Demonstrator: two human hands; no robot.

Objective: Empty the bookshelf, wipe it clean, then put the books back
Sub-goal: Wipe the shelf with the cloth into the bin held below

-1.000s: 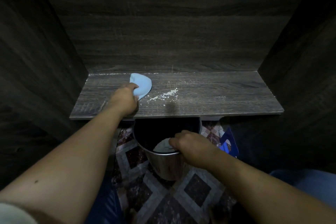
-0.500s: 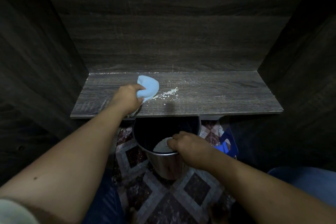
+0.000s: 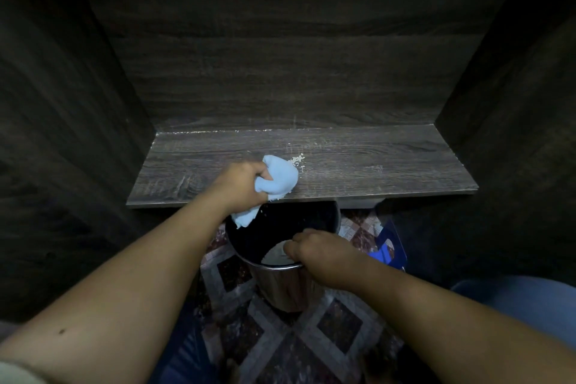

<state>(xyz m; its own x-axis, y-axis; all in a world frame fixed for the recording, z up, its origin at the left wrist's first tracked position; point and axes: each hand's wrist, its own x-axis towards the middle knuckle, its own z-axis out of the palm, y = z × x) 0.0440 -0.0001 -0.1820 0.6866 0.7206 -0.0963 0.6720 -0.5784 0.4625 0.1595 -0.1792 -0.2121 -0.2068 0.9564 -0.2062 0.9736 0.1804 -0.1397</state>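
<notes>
While clamping left hand (image 3: 241,185) on cloth (image 3: 279,179) and right hand (image 3: 318,251) on bin (image 3: 280,284) rim, risks flicking crumbs (image 3: 297,159) wide of bin.

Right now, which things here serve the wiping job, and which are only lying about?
In use:
- shelf
- cloth, gripped by left hand
- crumbs
- bin, rim held by right hand

Lying about:
- blue item on the floor

Dark wood shelf (image 3: 374,165) bears a blue cloth (image 3: 280,179) bunched in the left fingers (image 3: 261,172) at its front edge, white crumbs (image 3: 297,159) just beyond them.
</notes>
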